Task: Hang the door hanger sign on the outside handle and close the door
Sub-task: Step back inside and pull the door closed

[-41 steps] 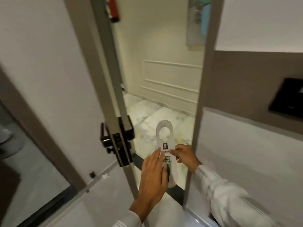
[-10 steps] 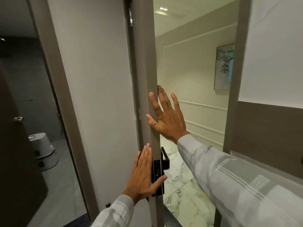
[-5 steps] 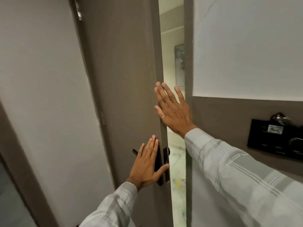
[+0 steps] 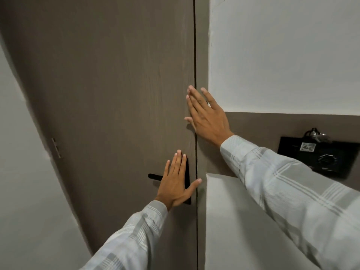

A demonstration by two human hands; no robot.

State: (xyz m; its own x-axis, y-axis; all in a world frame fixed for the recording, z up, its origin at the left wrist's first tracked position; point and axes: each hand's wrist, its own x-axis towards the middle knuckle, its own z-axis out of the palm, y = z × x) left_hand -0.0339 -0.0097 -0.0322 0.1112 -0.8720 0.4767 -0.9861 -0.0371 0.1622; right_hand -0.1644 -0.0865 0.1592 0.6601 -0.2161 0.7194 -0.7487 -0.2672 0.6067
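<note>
With the tall grey-brown wood-grain door (image 4: 116, 94) flush in its frame, both hands lay flat, gripping nothing: left hand (image 4: 176, 184) over the black lock plate (image 4: 188, 180), right hand (image 4: 206, 115) above it. Heavy, rigid; push near latch edge. Sign unseen.

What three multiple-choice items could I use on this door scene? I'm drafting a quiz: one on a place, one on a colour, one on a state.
1. Where does the left hand lie?
A. on the black lock plate
B. on the hinge
C. on the wall panel

2. What colour is the door?
A. white
B. grey-brown
C. red

3. How does the door stand?
A. wide open
B. half open
C. shut against the frame

Answers: 1 A, its palm covers the plate beside the lever. 2 B, a grey-brown wood grain shows. 3 C, only a thin dark seam runs along the frame.
</note>
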